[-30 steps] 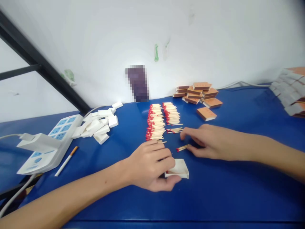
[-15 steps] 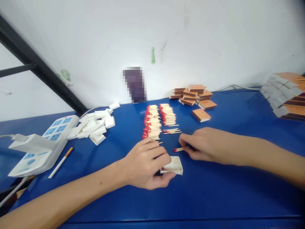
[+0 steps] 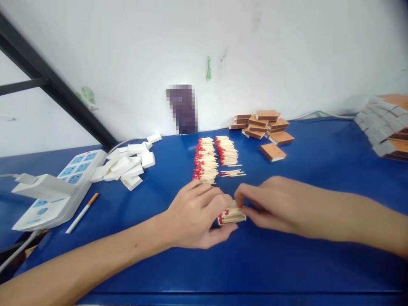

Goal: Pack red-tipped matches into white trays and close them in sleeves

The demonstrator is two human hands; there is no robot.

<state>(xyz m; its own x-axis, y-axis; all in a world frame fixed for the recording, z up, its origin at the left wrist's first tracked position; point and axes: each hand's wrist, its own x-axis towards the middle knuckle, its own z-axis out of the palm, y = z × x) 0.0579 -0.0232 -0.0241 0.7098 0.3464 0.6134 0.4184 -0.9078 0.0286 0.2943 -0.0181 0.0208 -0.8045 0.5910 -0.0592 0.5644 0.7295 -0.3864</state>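
My left hand (image 3: 199, 214) is closed on a small white matchbox tray (image 3: 245, 217), thumb at the near side and fingers at the far side. Several red-tipped matches (image 3: 232, 216) lie in the tray. My right hand (image 3: 272, 204) reaches in from the right, thumb and forefinger pinched over the tray's right end on matches partly hidden by the fingers. Just beyond the hands lie a long heap of matches (image 3: 206, 161), a second heap (image 3: 227, 151) beside it and a small loose group of matches (image 3: 233, 173).
White empty trays (image 3: 123, 165) are piled at the left, near a power strip (image 3: 60, 199) and a cigarette (image 3: 82, 213). Orange matchbox sleeves (image 3: 259, 121) lie by the wall, with one box (image 3: 273, 152) in front. A stack of boxes (image 3: 387, 125) stands far right.
My right hand has moved left with the pinched matches, from the table to the tray. More matches now show in the tray, which my left hand still holds.
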